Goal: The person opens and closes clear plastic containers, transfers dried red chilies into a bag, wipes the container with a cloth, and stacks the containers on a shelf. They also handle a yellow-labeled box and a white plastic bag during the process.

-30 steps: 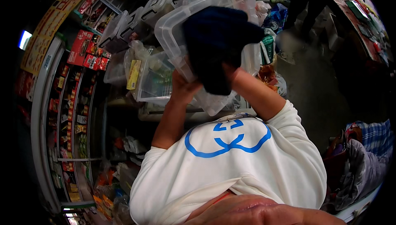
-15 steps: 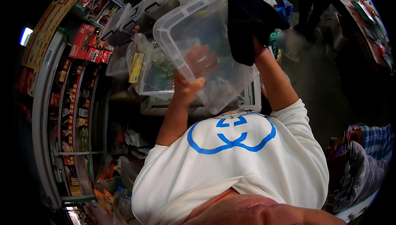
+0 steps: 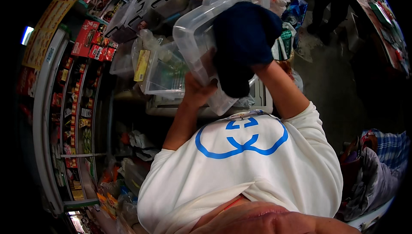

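Note:
A clear plastic storage bin (image 3: pixel 193 30) is held up tilted in front of my chest, its wide rim facing up and left. My left hand (image 3: pixel 198 92) grips the bin's near left edge; some of its fingers are hidden behind the plastic and in shadow. A thick dark navy cloth (image 3: pixel 244 34) covers much of the bin's right side. My right hand (image 3: pixel 262 68) is mostly hidden under that cloth, with only the wrist end showing. The cloth hangs over the bin, and its lower flap reaches close to my left hand.
Clear lidded boxes with black handles (image 3: pixel 165 0) stand at the far side. Another clear container (image 3: pixel 165 77) sits below, beside a yellow packet (image 3: pixel 142 65). Shelves of packaged goods (image 3: pixel 73 122) line the left. A person (image 3: pixel 330 4) stands far right; folded fabrics (image 3: pixel 377 174) lie near right.
The navy cloth has moved left and nearer with my right hand, across the bin. The bin has shifted slightly right and turned. My left hand keeps hold of its edge.

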Demonstrator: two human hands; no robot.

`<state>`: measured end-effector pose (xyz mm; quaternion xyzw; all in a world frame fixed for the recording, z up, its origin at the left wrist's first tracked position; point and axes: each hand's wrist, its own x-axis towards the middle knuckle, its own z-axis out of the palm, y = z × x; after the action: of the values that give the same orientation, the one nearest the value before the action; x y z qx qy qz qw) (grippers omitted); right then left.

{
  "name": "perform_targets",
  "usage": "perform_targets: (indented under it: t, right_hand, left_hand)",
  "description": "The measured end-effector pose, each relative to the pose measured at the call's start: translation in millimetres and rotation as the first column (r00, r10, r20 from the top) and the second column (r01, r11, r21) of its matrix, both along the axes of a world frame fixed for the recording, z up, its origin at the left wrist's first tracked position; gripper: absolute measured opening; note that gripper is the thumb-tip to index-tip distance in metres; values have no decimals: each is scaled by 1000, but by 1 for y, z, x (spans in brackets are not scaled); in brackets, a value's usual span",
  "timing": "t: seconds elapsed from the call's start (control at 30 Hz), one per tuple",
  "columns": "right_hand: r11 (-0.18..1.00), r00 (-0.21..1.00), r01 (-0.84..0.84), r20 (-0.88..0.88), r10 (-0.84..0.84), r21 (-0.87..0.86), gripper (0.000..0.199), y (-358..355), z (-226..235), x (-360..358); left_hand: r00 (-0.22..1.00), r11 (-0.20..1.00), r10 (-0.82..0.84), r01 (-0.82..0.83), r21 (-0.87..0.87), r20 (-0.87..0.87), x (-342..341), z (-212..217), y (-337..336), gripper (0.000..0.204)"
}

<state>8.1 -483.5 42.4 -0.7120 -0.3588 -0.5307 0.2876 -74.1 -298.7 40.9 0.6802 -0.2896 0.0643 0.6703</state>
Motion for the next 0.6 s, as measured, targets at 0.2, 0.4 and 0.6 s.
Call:
perform_targets:
  t: [0.2, 0.4, 0.6]
  right_hand:
    - [866, 863, -122, -380, 334, 484, 46, -52, -25, 46]
    - [950, 910, -99, -359, 207, 297, 48, -34, -17, 21]
    - [997, 972, -46, -229, 58, 54, 50, -4, 7, -11]
  left_hand:
    - [991, 993, -115, 116, 0, 66, -4, 9, -3, 76]
    - [992, 991, -123, 122, 56, 19, 4, 6, 4, 77]
    - [987, 928, 135, -158, 338, 92, 7, 8, 7, 66]
